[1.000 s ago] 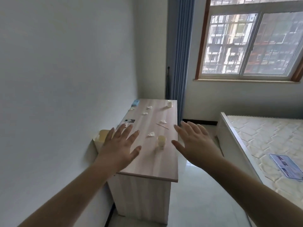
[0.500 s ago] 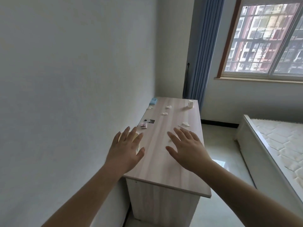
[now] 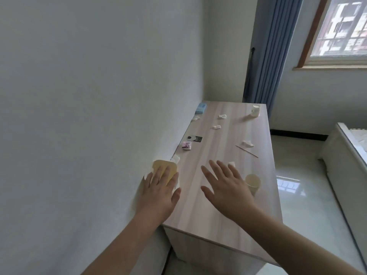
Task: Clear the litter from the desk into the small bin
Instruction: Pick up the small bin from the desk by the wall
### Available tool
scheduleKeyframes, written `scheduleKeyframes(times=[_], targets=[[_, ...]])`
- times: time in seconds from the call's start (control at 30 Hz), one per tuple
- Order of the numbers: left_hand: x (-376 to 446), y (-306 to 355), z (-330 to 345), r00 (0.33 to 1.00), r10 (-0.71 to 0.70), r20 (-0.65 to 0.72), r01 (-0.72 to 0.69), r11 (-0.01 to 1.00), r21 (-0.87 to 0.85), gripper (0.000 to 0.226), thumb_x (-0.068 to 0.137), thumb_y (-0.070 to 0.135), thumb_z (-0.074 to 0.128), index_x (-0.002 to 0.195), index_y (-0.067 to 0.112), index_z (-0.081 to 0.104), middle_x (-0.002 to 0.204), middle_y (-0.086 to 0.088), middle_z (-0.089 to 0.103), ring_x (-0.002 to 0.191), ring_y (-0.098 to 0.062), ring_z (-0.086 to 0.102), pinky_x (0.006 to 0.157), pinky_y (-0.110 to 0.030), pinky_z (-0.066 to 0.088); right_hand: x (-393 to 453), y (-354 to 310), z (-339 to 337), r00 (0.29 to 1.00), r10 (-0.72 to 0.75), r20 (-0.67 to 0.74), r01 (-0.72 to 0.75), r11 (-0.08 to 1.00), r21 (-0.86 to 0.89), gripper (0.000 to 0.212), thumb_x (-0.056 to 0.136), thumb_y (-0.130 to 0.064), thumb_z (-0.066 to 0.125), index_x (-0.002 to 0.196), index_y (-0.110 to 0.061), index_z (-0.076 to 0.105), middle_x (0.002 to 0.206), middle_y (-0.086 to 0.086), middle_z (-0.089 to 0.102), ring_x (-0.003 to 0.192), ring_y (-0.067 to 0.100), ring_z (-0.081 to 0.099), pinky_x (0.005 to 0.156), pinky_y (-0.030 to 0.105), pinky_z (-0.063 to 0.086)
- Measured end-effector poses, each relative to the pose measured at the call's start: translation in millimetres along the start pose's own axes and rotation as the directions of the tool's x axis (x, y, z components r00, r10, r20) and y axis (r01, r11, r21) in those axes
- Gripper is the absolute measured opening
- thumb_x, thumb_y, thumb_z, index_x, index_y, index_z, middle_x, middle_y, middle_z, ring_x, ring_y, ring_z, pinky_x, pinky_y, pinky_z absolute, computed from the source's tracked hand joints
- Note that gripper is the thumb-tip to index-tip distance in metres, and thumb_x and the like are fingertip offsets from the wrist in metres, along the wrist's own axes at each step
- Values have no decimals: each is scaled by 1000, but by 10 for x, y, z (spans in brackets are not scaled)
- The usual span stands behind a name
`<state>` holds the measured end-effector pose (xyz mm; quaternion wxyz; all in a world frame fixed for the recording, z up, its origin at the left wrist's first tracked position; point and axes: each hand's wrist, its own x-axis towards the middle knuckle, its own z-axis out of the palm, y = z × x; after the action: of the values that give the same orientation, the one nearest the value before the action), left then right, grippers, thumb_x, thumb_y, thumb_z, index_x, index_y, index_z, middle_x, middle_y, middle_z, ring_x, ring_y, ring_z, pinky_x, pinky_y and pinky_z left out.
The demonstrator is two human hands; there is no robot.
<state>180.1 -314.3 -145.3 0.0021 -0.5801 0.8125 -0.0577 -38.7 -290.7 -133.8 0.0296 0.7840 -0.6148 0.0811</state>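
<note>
Since half a second ago the view swung left and closer, and both hands slid forward over the tabletop [image 3: 214, 205]. The left hand [image 3: 158, 192] now lies flat over the small yellow bin [image 3: 163, 169] at the wall edge, fingers spread, gripping nothing. The right hand [image 3: 228, 188] hovers open and empty, with a paper cup [image 3: 252, 183] just at its 3 o'clock. Crumpled tissues [image 3: 247, 143] and a thin stick [image 3: 246, 151] sit farther off toward 12.
</note>
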Motion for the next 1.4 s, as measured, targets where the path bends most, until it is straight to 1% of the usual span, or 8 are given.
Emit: scheduleKeyframes(times=[0.3, 0.6, 0.73, 0.87, 1.1, 1.2, 1.27, 1.4], targets=[[338, -129, 420, 987, -99, 129, 97, 995, 24, 59, 100, 50, 14, 154, 28, 15, 165, -3, 7, 150, -23, -6, 118, -46, 0, 615, 122, 668, 985, -89, 144, 73, 991, 112, 64, 96, -57, 16, 152, -27, 8, 162, 4, 8, 149, 24, 5, 119, 44, 2], [504, -538, 903, 980, -170, 107, 179, 981, -80, 73, 91, 60, -3, 155, 26, 7, 165, -7, 3, 150, -27, -1, 119, -44, 3, 1132, -168, 1102, 975, -93, 200, 55, 981, 187, 65, 97, -55, 22, 153, -27, 3, 163, 1, 6, 149, 21, 6, 120, 41, 5], [525, -705, 1164, 977, -162, 139, 183, 972, -150, 74, 92, 61, 4, 155, 25, 12, 164, -10, 11, 150, -29, 4, 119, -47, 11, 1242, -368, 1376, 957, -59, 283, 4, 982, 190, 67, 96, -57, 20, 153, -26, 2, 163, 0, 6, 149, 20, 6, 120, 41, 6], [496, -930, 1407, 970, -187, 157, 215, 958, -191, 67, 97, 57, 14, 155, 24, 11, 165, -6, 10, 151, -23, 2, 120, -45, 8, 1419, -468, 1604, 948, -25, 318, -39, 980, 193, 70, 95, -59, 16, 153, -21, 4, 162, 1, 11, 148, 19, 10, 119, 40, 9], [560, -1085, 1632, 974, -115, 198, 153, 970, -191, 67, 99, 53, 22, 155, 17, 13, 165, -7, 9, 151, -23, 0, 120, -41, 7, 1594, -726, 1830, 896, 179, 407, -301, 918, 258, 70, 96, -59, 17, 152, -18, 11, 156, 4, 30, 139, 25, 34, 112, 43, 29], [560, -1086, 1691, 973, -113, 203, 157, 965, -212, 68, 99, 54, 22, 155, 17, 10, 164, -8, 10, 151, -25, 2, 119, -40, 5, 1709, -836, 1874, 804, 267, 531, -499, 788, 360, 67, 97, -54, 28, 149, -15, 14, 141, 12, 48, 118, 32, 55, 90, 42, 47], [563, -1063, 1711, 974, -112, 198, 158, 959, -235, 70, 99, 54, 23, 155, 15, 9, 164, -9, 9, 151, -26, 1, 118, -38, 1, 1784, -871, 1892, 755, 320, 572, -608, 669, 427, 57, 98, -47, 36, 142, -12, 26, 126, 13, 58, 105, 34, 61, 79, 38, 48], [579, -1063, 1695, 979, -104, 176, 155, 940, -303, 81, 90, 63, 9, 155, 16, 6, 164, -7, 8, 151, -23, 2, 118, -35, 1, 1882, -867, 1914, 744, 333, 579, -645, 585, 492, 38, 97, -30, 36, 130, -13, 38, 103, 7, 59, 86, 29, 61, 74, 38, 51]])
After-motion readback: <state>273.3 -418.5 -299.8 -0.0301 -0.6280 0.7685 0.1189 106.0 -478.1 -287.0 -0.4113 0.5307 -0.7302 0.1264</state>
